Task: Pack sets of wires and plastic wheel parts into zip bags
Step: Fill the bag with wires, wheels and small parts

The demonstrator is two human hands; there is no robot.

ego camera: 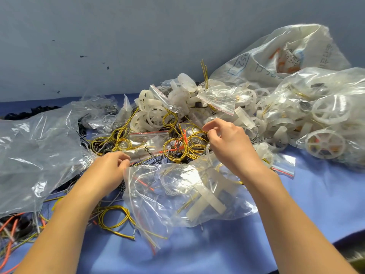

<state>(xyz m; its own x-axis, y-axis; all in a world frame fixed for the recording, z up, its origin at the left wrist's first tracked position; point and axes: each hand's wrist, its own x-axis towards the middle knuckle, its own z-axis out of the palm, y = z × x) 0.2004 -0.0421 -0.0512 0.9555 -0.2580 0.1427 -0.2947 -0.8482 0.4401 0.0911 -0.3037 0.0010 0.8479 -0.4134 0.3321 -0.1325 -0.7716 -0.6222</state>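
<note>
A clear zip bag [177,192] lies between my forearms, holding white wheel parts, yellow wires and an orange wire. My left hand [110,167] pinches the bag's upper left corner at its mouth. My right hand [227,143] reaches over the bag and pinches a coil of yellow wire [194,140] in the tangled pile of yellow, orange and black wires [173,147]. Behind that pile is a heap of white plastic wheel parts [154,113]. Empty zip bags with red seal strips [150,135] lie among the wires.
A big crumpled clear bag [35,155] covers the left side. Large sacks of packed sets [325,119] and a printed sack [276,62] fill the right. Loose yellow wire [114,216] and orange wires [9,244] lie near the front left on the blue cloth [316,194].
</note>
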